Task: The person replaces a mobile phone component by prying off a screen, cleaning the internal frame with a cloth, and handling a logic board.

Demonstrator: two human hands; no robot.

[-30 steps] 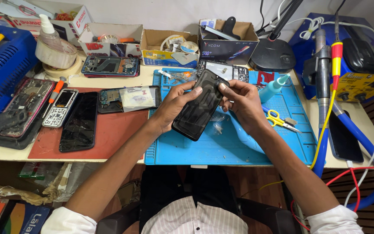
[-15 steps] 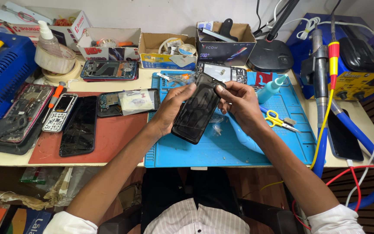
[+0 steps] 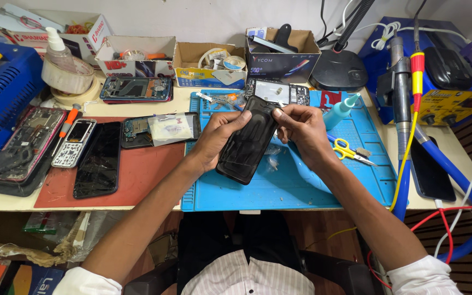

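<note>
1. Landmark: blue mat (image 3: 301, 188) at desk centre; every place below given from it.
2. Left of mat: red mat (image 3: 137, 175) carrying a black phone (image 3: 98, 159), a keypad phone (image 3: 73, 143) and an opened phone (image 3: 162, 129) under a clear bag.
3. Over mat's left-centre: left hand (image 3: 218, 139), palm in, cupping the phone's left edge from below and behind; thumb across the upper left corner.
4. Held above mat, not touching it: dark phone (image 3: 248, 143), glossy face up toward camera. Long axis tilted, top end toward mat's far edge, bottom end toward near-left.
5. Phone sits between both hands; left grips its mid length, right only its top end, so left carries more of it.
6. Over mat's centre: right hand (image 3: 301, 127), fingertips pinched on the phone's top right corner. Whether anything small is held in that pinch: cannot tell.
7. Hands close together, both clamped on the phone.
8. On mat's right part: scissors (image 3: 350, 151) with yellow handles, just beside right wrist; teal bottle (image 3: 338, 111) at mat's far right.
</note>
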